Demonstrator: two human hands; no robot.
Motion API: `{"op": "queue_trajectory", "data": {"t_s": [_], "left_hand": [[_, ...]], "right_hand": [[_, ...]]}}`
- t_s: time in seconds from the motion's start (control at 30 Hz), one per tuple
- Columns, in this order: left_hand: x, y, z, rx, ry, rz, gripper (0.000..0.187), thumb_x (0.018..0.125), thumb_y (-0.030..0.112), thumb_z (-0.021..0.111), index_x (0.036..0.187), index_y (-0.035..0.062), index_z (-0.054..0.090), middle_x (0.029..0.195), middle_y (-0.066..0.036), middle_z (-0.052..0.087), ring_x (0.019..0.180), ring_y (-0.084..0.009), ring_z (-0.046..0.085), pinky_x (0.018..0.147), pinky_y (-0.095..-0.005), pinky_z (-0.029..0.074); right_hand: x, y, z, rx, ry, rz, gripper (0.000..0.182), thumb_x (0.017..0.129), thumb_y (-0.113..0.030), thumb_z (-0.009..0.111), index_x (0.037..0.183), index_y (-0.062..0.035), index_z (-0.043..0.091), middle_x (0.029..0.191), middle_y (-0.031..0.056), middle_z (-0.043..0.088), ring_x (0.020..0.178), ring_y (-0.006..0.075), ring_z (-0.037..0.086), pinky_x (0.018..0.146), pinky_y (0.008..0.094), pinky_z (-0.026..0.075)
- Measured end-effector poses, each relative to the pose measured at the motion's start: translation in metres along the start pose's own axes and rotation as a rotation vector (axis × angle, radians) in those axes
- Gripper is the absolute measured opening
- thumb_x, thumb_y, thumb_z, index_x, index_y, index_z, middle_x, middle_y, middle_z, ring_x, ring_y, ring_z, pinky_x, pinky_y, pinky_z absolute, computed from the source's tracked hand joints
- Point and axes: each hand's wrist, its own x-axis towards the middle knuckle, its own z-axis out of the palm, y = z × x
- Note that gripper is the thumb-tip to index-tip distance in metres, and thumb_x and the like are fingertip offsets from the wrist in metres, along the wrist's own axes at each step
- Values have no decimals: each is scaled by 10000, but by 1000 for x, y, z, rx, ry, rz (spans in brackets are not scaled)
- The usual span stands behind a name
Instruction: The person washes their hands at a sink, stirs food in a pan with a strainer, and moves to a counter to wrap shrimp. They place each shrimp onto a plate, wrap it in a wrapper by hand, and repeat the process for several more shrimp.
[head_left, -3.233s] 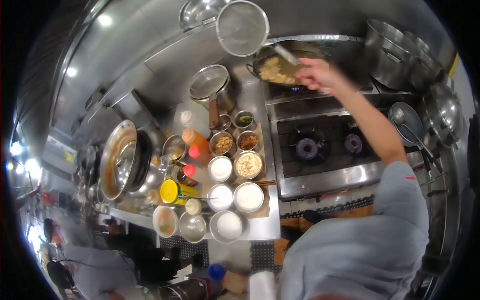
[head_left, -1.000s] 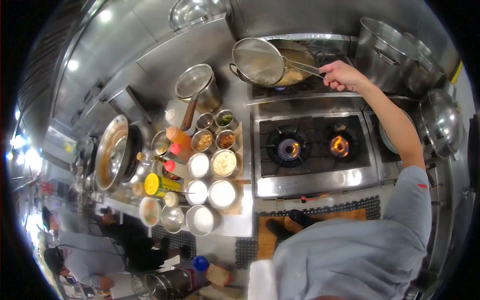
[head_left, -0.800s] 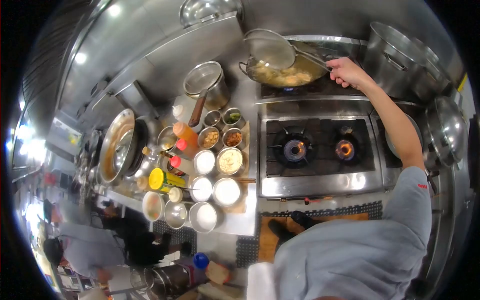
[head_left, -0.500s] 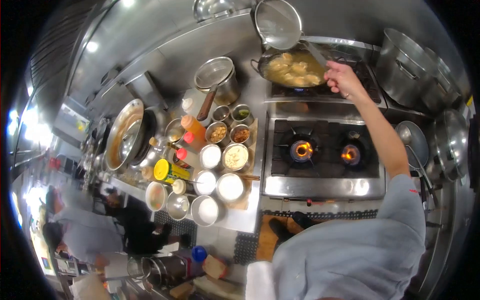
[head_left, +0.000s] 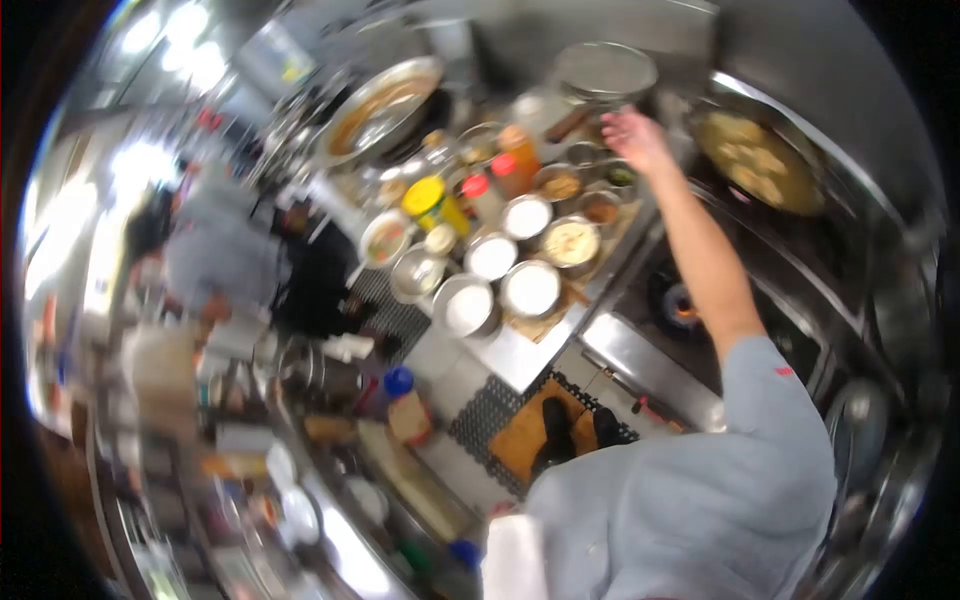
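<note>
My right hand [head_left: 632, 138], blurred by motion, reaches out over the back of the prep counter. Its fingers look spread, with nothing visible between them. Just beyond it sits a round mesh strainer [head_left: 606, 72] on a pot, its brown wooden handle [head_left: 568, 124] pointing left of my fingers. To the right of the hand, a wok [head_left: 812, 190] of oil holds pale, lumpy frying pieces [head_left: 752, 170]. A small skin-toned patch [head_left: 502, 508] by the white cloth [head_left: 513, 560] may be part of my left hand; its fingers are hidden.
Metal tubs of white powder [head_left: 533, 288], sauce bottles [head_left: 515, 165] and a yellow-lidded container [head_left: 432, 203] crowd the counter. A burner flame [head_left: 684, 305] burns below my forearm. A large tilted pan [head_left: 385, 110] stands at the left. Another person [head_left: 222, 245] is farther left.
My view has swung left. My right hand has left the handle of the strainer above the wok and moved left toward the wooden-handled strainer on the pot.
</note>
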Motion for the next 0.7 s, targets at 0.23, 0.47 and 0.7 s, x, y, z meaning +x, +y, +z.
{"op": "queue_trajectory", "data": {"t_s": [0.23,0.47,0.7], "left_hand": [[-122,-158,-15,494,156,77,321,979,349,529,1075,75,667,1076,-156,698,898,-267,698,705,-420,538],[-141,-78,14,78,496,107,386,937,354,531,969,21,725,960,-240,713,901,-402,697,766,-488,533],[-65,-87,-71,428,164,141,274,841,339,742,893,71,748,809,-154,727,727,-242,690,685,-408,531]], "right_hand": [[-14,16,-11,-580,-39,134,520,1056,-408,427,1516,-169,390,1459,87,514,1162,214,522,1012,337,392],[-174,40,27,-578,-261,-41,505,1063,-321,442,1484,-42,425,1052,-12,539,717,57,411,611,201,344],[-285,132,86,-596,-474,170,489,1057,-279,483,1447,10,422,965,22,537,666,65,481,529,195,347]]}}
